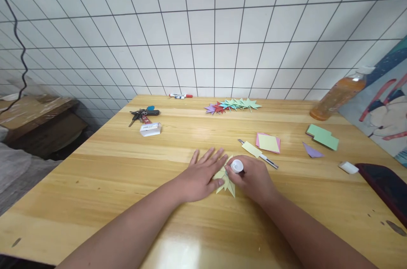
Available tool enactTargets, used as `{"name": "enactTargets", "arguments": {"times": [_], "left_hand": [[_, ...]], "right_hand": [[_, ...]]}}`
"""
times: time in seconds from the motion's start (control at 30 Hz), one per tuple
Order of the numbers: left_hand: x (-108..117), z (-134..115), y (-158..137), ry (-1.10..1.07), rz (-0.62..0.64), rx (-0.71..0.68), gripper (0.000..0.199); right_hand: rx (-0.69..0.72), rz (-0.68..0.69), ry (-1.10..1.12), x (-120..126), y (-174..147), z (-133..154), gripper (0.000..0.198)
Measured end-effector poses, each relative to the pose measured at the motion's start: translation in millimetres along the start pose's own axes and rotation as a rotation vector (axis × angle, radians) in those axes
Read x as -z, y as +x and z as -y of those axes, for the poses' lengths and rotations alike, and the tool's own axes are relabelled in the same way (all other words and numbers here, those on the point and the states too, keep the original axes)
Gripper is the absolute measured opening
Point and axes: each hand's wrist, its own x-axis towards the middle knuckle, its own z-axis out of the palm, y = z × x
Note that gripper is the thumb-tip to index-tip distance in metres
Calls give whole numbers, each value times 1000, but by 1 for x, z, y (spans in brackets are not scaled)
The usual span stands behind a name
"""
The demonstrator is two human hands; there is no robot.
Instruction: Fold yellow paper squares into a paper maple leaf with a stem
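Bare forearms (136, 222) cross the wooden counter (121, 167), left hand (200, 177) spread-fingered on a seemingly unfinished pale-yellow folded-paper star (230, 189), right hand (256, 177) with fingers clamped on a white cylinder (237, 166); beyond, yellow-and-pink paper squares (269, 142) lie unfolded, a multicoloured folded-paper row (235, 105) seemingly done.

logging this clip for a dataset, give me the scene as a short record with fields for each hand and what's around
left hand: spread flat, thumb on yellow folded paper
right hand: gripping white tube at that paper
back: marker, row of pointed paper shapes
left side: keys, white box
right side: bottle, green sheets, purple triangle
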Motion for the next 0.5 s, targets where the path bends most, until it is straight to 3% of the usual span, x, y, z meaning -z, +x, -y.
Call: {"name": "enactTargets", "arguments": {"times": [0.23,0.5], "left_hand": [[-14,-3,4,26,-5,33,61],[-10,-7,3,71,51,30,61]], "right_hand": [[15,66,-48,-1,1,2,20],[34,70,-31,-2,1,4,20]]}}
